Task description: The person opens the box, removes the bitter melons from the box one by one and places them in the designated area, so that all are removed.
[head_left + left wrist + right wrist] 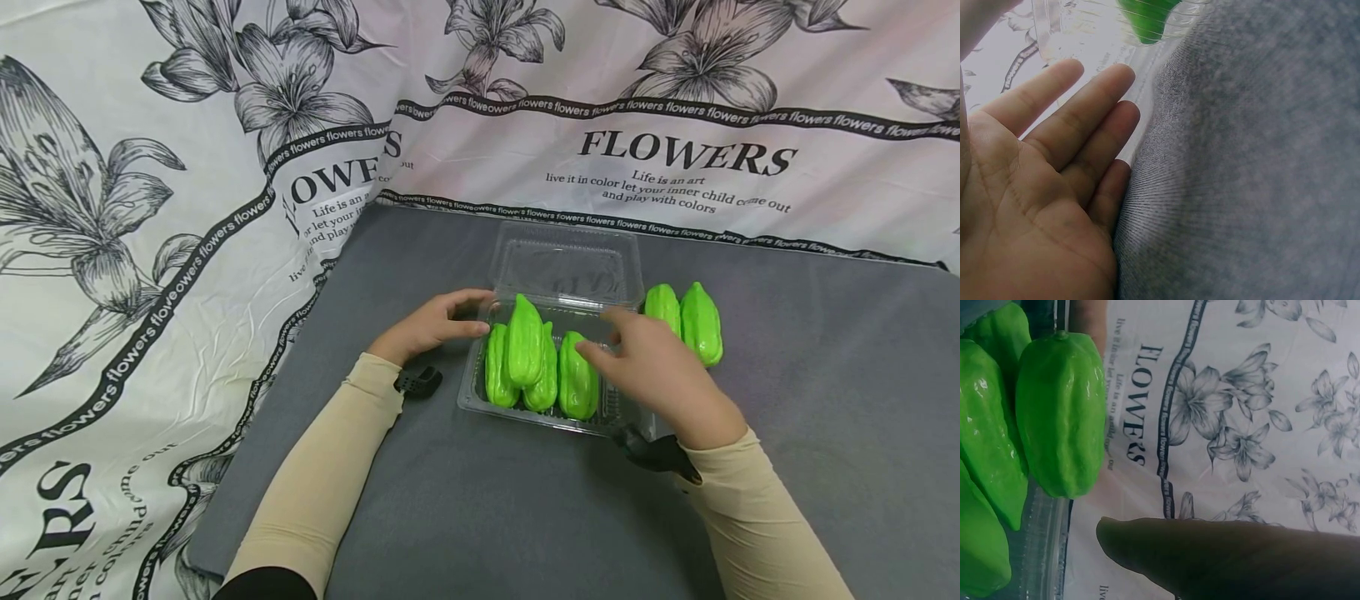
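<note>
A clear plastic clamshell box [472, 392] stands with its lid [566, 262] folded back. In it lie several glossy, bright green, ridged pepper-like pieces, one of them [524, 342] resting on top of others. My left hand [437, 325] is at the box's left rim, fingers extended and palm bare in the left wrist view. Over the right part of the box, my right hand [660, 367] has thumb and fingers spread, with nothing between them; its thumb [1210, 559] shows apart from the green piece on top [1060, 415] in the right wrist view.
Two more green pieces [702, 325] lie on the grey tabletop [480, 517] to the right of the box, partly behind my right hand. A white flower-printed cloth [480, 167] hangs along the back and left side.
</note>
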Available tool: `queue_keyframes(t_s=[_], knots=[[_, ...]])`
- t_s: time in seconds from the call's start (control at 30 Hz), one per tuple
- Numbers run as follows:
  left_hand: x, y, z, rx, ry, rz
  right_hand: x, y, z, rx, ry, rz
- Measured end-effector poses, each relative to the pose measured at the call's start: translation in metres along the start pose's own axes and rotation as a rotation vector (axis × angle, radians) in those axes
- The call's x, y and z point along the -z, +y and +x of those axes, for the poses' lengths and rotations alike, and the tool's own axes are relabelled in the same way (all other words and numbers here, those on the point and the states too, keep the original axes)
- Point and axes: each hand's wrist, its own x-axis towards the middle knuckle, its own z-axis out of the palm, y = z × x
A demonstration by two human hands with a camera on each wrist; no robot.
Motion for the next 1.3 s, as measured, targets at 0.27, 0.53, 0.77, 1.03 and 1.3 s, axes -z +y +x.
queue_keyframes(t_s=[0.27, 0.53, 0.77, 1.03, 1.3], knots=[[0.0, -0.001, 0.0, 0.0, 0.002, 0.001, -0.009, 0.0, 0.004, 0.013, -0.042, -0.039], [0.001, 0.0, 0.001, 0.0, 0.003, 0.013, -0.017, -0.002, 0.006, 0.013, -0.075, -0.068], [0.001, -0.001, 0.001, 0.002, 0.005, 0.015, -0.021, -0.003, 0.008, 0.018, -0.095, -0.083], [0.001, 0.0, 0.001, 0.01, 0.011, 0.023, -0.026, -0.002, 0.009, 0.036, -0.112, -0.1], [0.001, -0.001, 0.001, 0.002, 0.008, 0.013, -0.028, -0.003, 0.01, 0.001, -0.121, -0.125]])
